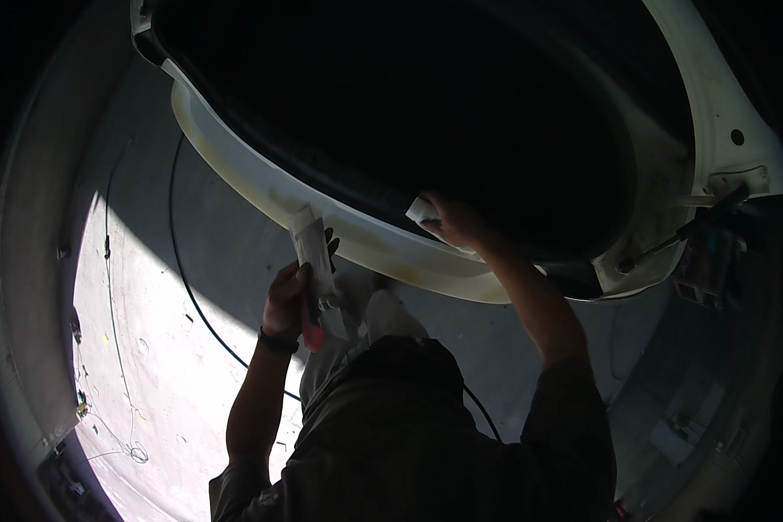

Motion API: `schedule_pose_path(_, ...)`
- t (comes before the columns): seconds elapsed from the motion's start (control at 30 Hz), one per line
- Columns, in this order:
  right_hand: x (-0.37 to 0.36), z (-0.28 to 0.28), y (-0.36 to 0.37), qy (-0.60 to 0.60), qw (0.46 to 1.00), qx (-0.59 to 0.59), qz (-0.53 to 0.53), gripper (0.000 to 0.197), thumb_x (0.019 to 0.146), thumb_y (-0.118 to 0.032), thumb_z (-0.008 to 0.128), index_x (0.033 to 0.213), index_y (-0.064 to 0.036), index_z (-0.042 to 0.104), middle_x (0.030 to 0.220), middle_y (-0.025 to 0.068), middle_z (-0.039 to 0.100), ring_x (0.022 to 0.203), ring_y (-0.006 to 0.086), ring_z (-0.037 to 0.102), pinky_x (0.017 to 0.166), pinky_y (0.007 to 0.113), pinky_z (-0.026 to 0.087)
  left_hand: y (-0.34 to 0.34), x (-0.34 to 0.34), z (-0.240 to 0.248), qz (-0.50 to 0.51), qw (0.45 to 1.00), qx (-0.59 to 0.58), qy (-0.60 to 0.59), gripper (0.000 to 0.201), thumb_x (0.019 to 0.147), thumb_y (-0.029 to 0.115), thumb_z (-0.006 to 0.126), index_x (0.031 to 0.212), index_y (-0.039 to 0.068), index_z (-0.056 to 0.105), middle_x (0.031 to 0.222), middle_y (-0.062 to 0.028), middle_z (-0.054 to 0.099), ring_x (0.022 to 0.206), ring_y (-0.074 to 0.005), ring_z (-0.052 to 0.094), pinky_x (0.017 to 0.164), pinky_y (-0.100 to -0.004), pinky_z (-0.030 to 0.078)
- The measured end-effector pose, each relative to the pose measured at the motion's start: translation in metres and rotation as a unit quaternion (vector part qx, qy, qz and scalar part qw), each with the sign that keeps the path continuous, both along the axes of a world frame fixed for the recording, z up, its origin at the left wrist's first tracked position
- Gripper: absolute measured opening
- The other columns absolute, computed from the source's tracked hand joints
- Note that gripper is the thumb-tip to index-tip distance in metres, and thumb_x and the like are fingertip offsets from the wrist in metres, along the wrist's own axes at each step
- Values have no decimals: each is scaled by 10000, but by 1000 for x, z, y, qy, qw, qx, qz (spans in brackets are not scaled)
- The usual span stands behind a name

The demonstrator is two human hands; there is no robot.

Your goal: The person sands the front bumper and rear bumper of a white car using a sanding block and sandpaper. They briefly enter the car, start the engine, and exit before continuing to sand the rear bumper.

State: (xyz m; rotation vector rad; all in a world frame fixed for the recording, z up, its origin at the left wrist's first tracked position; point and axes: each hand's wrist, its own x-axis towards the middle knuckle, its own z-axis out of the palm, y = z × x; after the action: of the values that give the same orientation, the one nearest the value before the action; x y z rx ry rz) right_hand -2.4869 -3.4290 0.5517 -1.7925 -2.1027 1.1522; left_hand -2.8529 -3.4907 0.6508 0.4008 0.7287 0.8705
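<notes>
A long pale car bumper [383, 248] with yellowish patches curves in front of me, below a dark open trunk [426, 113]. My left hand [285, 300], a dark band at its wrist, is closed round a flat grey rectangular piece [311, 248]. Its upper end overlaps the bumper edge in view; I cannot tell whether they touch. Something red [312, 336] hangs below that hand, its kind unclear. Over the trunk's lower lip, my right hand [454, 224] is closed on a white folded pad, cloth or paper [421, 211]. Shadow hides some of the fingers.
A black hose or cable [176, 235] runs over the grey floor [235, 252] on the left and passes near my legs. Bright light falls on the floor there, with thin cords and small scraps. A pale body panel [722, 104] and a dark strut [692, 228] stand at right.
</notes>
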Motion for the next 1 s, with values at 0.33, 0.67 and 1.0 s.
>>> schedule_pose_path(0.33,11,-46,17,-6,999,-38,20,639,874,-286,800,1421,-109,522,1213,193,699,1108,357,685,915,460,559,-18,16,-26,-16,996,-41,72,620,1040,313,500,1496,-90,384,1583,-212,413,1145,-154,595,927,-275,475)
schedule_pose_path(0.67,-17,-25,47,12,998,-62,-4,672,801,-244,861,1382,-106,552,1241,185,690,1110,331,686,941,446,559,0,33,-7,-47,995,-33,87,533,1045,331,532,1416,-47,483,1402,-141,577,1012,-145,601,882,-307,486)
schedule_pose_path(1.0,-21,-39,29,70,993,37,-91,660,803,-170,851,1409,-133,593,1236,165,700,1128,323,682,963,426,550,9,27,-16,-56,997,-24,41,518,1042,323,526,1400,-50,491,1407,-164,565,988,-155,630,876,-313,512)
